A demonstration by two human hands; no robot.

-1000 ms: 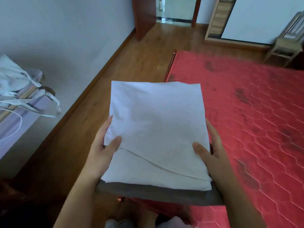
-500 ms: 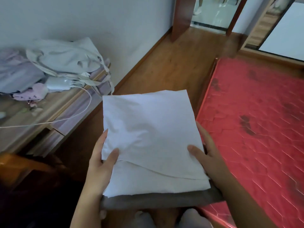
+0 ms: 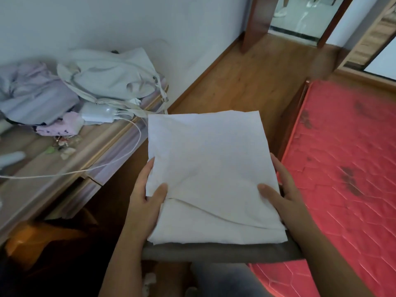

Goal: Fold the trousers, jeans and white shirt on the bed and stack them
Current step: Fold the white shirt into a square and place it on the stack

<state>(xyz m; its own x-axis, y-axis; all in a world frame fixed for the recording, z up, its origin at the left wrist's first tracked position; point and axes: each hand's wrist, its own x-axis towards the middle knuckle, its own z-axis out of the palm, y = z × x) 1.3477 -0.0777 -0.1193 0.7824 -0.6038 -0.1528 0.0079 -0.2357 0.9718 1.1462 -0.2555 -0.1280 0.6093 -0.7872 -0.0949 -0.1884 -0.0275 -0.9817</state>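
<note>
Nearest to me, the folded grey trousers [image 3: 214,251] show as a dark band under the white shirt [image 3: 205,168], which lies folded on top of them. My left hand [image 3: 147,202] and right hand [image 3: 280,196] each clamp this pile from its side, with the thumb pressed on the shirt and the other fingers along or below the edge. The pile is in the air above the wooden floor [image 3: 235,82], between the counter [image 3: 42,163] and the red bed [image 3: 342,168]; it touches neither. Whether the jeans are inside the pile, I cannot tell. I judge the risk so: only the near half is gripped, so the far half may sag and the shirt's loose upper flap may slide open. Also, the white cable [image 3: 107,162] hanging over the counter's front edge could catch the pile if it swings left.
</note>
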